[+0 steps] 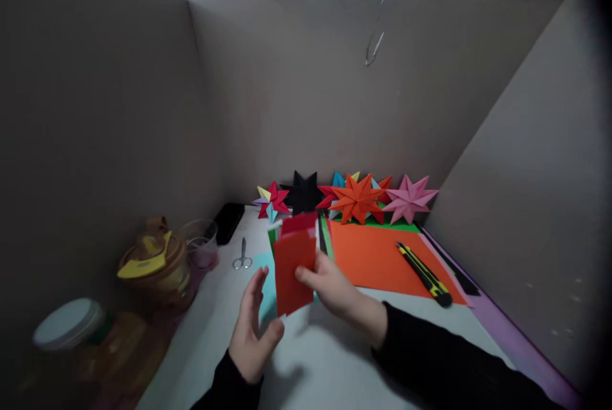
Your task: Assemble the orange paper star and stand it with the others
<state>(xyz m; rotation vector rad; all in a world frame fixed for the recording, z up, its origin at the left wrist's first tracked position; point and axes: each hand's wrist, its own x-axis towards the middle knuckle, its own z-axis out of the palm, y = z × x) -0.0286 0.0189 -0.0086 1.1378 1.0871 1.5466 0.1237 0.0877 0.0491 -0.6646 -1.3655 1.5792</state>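
Note:
My right hand (335, 285) grips a stack of paper pieces (294, 273) by its right edge, thumb across the front. An orange sheet faces me, with red, white and green ones showing behind it. Just left of the stack, my left hand (253, 327) is open, thumb and fingers apart; the thumb tip comes close to the stack's lower corner, and I cannot tell if it touches. Light blue paper (262, 263) lies on the table, partly hidden behind the stack.
Folded paper stars, among them an orange one (358, 199) and a pink one (411, 198), line the back wall. A yellow-black box cutter (424, 275) rests on orange sheets (377, 257). Small scissors (243, 256), a black phone (230, 223), a plastic cup (201, 238) and jars (162, 263) are leftward.

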